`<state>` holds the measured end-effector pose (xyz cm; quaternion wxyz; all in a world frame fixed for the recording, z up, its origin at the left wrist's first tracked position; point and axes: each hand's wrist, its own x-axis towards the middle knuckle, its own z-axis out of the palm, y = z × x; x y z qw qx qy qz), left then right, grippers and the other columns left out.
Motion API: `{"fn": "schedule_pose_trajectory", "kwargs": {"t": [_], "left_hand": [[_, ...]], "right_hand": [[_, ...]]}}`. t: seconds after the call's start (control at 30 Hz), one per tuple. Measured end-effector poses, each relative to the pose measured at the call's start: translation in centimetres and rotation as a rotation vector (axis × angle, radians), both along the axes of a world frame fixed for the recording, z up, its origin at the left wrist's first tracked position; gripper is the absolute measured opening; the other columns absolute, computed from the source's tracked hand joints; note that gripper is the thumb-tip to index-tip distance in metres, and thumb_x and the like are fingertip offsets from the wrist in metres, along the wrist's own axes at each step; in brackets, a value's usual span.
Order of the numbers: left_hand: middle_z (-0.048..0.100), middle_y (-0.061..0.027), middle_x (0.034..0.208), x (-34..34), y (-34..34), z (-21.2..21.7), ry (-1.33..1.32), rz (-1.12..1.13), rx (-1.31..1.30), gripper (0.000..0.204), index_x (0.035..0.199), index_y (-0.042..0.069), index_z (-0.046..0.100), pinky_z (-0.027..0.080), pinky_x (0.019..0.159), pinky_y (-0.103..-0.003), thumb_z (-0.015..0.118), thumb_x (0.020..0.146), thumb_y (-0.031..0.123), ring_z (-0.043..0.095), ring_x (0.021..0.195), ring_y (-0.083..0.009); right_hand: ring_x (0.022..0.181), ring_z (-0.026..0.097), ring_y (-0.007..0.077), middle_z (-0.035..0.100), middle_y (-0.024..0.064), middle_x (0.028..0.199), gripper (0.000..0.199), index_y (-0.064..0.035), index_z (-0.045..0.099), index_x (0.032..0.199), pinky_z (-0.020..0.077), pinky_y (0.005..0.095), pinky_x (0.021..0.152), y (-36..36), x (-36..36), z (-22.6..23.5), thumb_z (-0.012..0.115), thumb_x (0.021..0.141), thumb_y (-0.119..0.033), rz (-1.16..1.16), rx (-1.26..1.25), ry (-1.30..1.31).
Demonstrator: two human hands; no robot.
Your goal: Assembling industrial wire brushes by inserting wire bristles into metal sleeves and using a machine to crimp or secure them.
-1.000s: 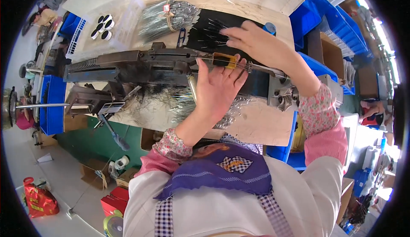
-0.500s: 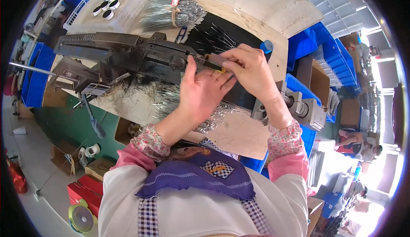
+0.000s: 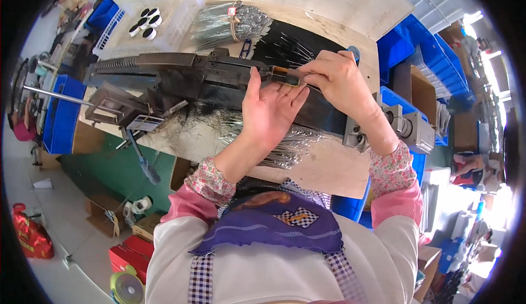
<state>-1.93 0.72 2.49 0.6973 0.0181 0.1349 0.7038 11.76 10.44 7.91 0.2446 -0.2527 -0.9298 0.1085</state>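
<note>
A long dark metal bench machine (image 3: 181, 71) with a coil spring lies across the worktable. At its right end sits a small dark block (image 3: 285, 77) with a yellowish edge. My left hand (image 3: 268, 109) is open just below this end, palm up, thumb raised beside the machine and fingers stretched under the block. My right hand (image 3: 339, 82) has thumb and forefinger pinched at the block's right end. Whatever is between those fingertips is hidden. Shiny looped wire pieces (image 3: 290, 145) lie in a heap below my hands. Several more wire pieces (image 3: 290, 46) rest on a black mat (image 3: 268, 36) beyond.
A tied wire bundle (image 3: 233, 24) and a clear plastic basket (image 3: 175, 35) with black-and-white rolls stand at the back. A metal fixture (image 3: 408, 126) is at the table's right edge, near blue bins (image 3: 433, 57). A metal bracket (image 3: 118, 106) with a rod juts out left.
The whole view has shifted, so the scene sits further right and lower. The small block, tilted before, now lies more in line with the machine's end. My right hand still pinches there.
</note>
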Motion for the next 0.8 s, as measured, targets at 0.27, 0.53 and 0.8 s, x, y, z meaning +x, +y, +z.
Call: {"fn": "schedule_pose_trajectory", "kwargs": {"t": [0.27, 0.53, 0.8], "left_hand": [[0.051, -0.0173, 0.129, -0.1, -1.3, 0.7, 0.012, 0.014, -0.030, 0.073, 0.124, -0.006, 0.046, 0.026, 0.112, -0.044, 0.030, 0.096, 0.060, 0.042, 0.128, -0.0299], [0.050, -0.0025, 0.089, -0.5, -1.5, 0.2, 0.017, 0.034, 0.041, 0.052, 0.077, 0.010, 0.046, 0.031, 0.105, -0.037, 0.036, 0.097, 0.057, 0.050, 0.106, -0.0205], [0.057, -0.0121, 0.113, -1.1, -0.9, 2.3, 0.072, 0.013, -0.070, 0.055, 0.113, -0.004, 0.051, 0.035, 0.105, -0.038, 0.039, 0.098, 0.047, 0.051, 0.110, -0.0246]], "right_hand": [[0.074, 0.062, 0.0239, 0.062, 0.0054, 0.076, 0.013, -0.0086, 0.067, 0.093, 0.0457, 0.0360, 0.070, -0.9, -1.6, 0.5, 0.062, 0.081, -0.010, -0.010, -0.109, 0.208], [0.063, 0.067, 0.0275, 0.064, 0.0117, 0.070, 0.032, 0.0029, 0.058, 0.108, 0.0519, 0.0339, 0.052, -3.7, -1.9, 0.9, 0.060, 0.078, -0.008, -0.051, 0.173, -0.111], [0.064, 0.065, 0.0314, 0.062, 0.0138, 0.068, 0.030, 0.0028, 0.056, 0.100, 0.0509, 0.0388, 0.052, -3.5, -2.6, 0.5, 0.061, 0.071, -0.002, -0.044, 0.265, -0.282]]}}
